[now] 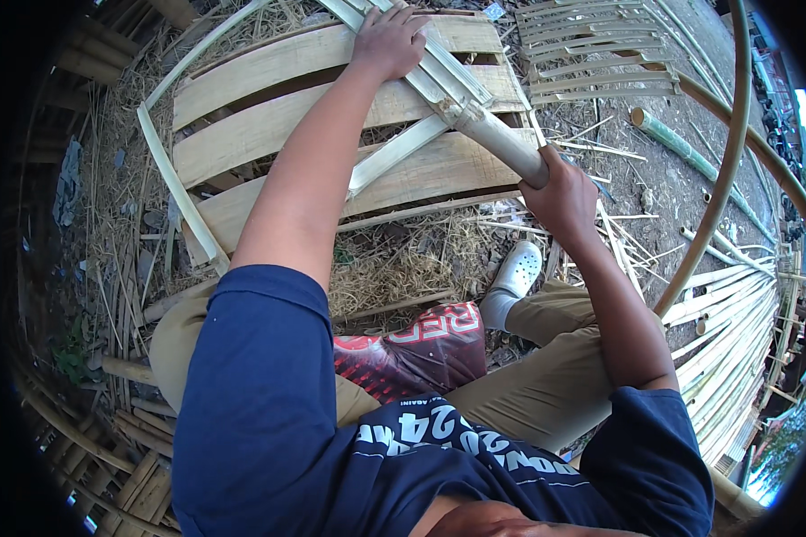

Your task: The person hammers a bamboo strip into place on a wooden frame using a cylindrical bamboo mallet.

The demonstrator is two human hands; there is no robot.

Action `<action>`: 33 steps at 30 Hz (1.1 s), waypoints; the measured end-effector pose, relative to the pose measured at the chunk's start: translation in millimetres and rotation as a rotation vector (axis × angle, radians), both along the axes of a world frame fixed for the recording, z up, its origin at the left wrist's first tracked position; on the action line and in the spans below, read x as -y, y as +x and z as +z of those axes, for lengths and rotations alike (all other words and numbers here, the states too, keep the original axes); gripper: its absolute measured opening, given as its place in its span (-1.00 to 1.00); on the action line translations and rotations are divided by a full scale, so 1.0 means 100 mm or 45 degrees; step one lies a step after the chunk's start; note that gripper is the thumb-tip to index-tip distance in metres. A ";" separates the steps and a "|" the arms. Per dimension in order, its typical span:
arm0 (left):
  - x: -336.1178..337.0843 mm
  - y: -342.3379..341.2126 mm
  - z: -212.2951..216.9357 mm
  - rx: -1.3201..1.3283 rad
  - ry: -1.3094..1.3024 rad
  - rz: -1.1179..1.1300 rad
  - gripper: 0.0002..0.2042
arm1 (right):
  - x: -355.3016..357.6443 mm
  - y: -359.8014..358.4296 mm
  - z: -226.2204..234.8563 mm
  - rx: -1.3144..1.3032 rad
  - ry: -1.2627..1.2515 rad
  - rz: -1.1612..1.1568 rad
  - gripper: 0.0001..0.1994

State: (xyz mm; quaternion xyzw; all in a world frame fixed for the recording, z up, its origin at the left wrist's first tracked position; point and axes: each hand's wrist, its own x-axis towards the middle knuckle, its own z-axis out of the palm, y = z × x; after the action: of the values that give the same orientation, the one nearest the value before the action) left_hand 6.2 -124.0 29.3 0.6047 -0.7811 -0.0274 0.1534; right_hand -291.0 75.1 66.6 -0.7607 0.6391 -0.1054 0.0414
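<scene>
**Bamboo pole gripped at both ends, slanting over the slats**

Pale bamboo, split into strips at its far end, the pole [475, 116] runs its long axis from upper left down to lower right, across the wooden slat platform [269, 134]; the left hand [387, 40] presses closed on the split upper part near the platform's far edge; the right hand [560, 192] is wrapped shut around the round butt end, nearer the body, at the platform's near right corner; a white shoe [515, 273] rests below.
</scene>
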 end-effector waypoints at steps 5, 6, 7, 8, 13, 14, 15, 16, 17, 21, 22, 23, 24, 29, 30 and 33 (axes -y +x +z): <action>0.01 -0.03 -0.01 0.041 0.040 0.001 -0.47 | -0.02 0.09 0.19 -0.047 0.105 -0.095 -0.62; 0.01 -0.05 -0.01 0.038 0.041 0.000 -0.47 | -0.01 0.09 0.22 -0.050 0.107 -0.096 -0.62; 0.02 -0.05 -0.01 0.032 0.046 0.003 -0.48 | -0.01 0.10 0.24 -0.057 0.141 -0.104 -0.61; 0.02 -0.05 -0.01 0.025 0.050 0.006 -0.48 | -0.01 0.12 0.26 -0.065 0.176 -0.113 -0.59; 0.02 -0.04 -0.06 -0.023 -0.002 -0.004 -0.49 | -0.03 0.23 0.49 -0.098 0.183 -0.104 -0.63; 0.03 -0.02 -0.07 -0.031 -0.031 0.008 -0.49 | -0.03 0.26 0.53 -0.101 0.160 -0.078 -0.65; 0.04 -0.01 -0.09 -0.029 -0.031 0.012 -0.49 | -0.03 0.27 0.56 -0.100 0.160 -0.073 -0.65; 0.04 -0.02 -0.10 -0.046 -0.039 0.011 -0.50 | -0.02 0.28 0.57 -0.120 0.161 -0.070 -0.65; 0.03 -0.03 -0.10 -0.063 -0.046 0.010 -0.50 | -0.02 0.28 0.59 -0.139 0.162 -0.067 -0.65; 0.01 -0.12 -0.06 -0.084 -0.023 -0.002 -0.50 | 0.04 0.24 0.60 -0.164 0.228 -0.140 -0.60; 0.03 -0.11 -0.09 -0.107 -0.019 -0.007 -0.51 | 0.05 0.24 0.59 -0.175 0.202 -0.124 -0.61; 0.03 -0.11 -0.08 -0.129 -0.015 -0.014 -0.51 | 0.07 0.23 0.59 -0.185 0.176 -0.110 -0.62; 0.06 -0.09 -0.14 -0.128 -0.019 -0.017 -0.51 | 0.10 0.21 0.62 -0.184 0.173 -0.112 -0.62; 0.14 0.02 -0.42 0.075 -0.361 0.018 -0.53 | 0.26 0.00 0.81 -0.204 0.278 0.179 -0.65; 0.14 0.00 -0.41 0.075 -0.365 0.017 -0.53 | 0.29 -0.09 0.83 -0.215 0.374 0.283 -0.65; 0.12 -0.03 -0.38 0.044 -0.322 0.000 -0.53 | 0.31 -0.16 0.78 -0.264 0.417 0.471 -0.67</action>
State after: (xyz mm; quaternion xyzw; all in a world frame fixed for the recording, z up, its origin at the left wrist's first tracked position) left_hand 3.6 -136.2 -8.7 0.5808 -0.7809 0.0819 0.2148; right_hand -306.9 44.4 144.7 -0.8545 0.4986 0.0873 0.1170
